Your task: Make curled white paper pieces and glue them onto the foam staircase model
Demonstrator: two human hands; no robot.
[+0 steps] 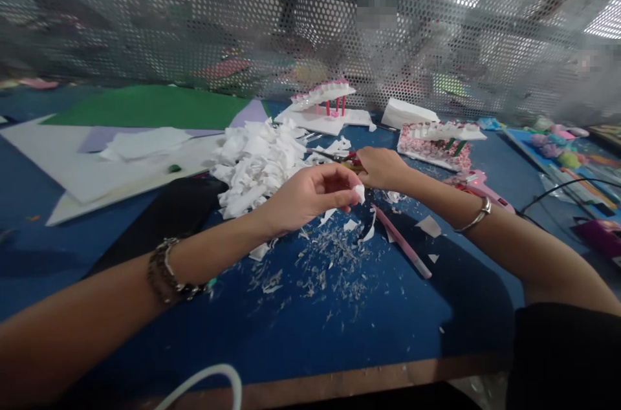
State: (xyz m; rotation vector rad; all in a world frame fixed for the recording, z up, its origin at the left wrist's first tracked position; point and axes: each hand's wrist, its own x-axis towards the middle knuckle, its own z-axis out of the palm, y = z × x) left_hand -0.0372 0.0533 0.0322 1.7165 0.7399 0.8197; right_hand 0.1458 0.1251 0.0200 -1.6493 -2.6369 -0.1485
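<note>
My left hand [320,195] pinches a small white scrap [359,193], which looks like paper or thin foam, between thumb and fingertips above the blue table. Beyond it, my right hand [383,167] is closed over the handles of a pair of scissors [334,156]. Its dark blades point left, and its red and yellow handles partly show. Some fingers of my right hand are hidden. Left of both hands rises a heap of white pieces [259,164]. A pink pen [402,242] lies in front of my right hand among white shreds [334,261].
Two small stair models, one with pink posts [323,103] and one with pink crumbs [436,145], stand behind. A pink glue gun [480,187] lies right, near a black cable [548,190]. White board [111,177] and green sheet [150,106] lie left. A perforated metal screen [242,15] borders the back.
</note>
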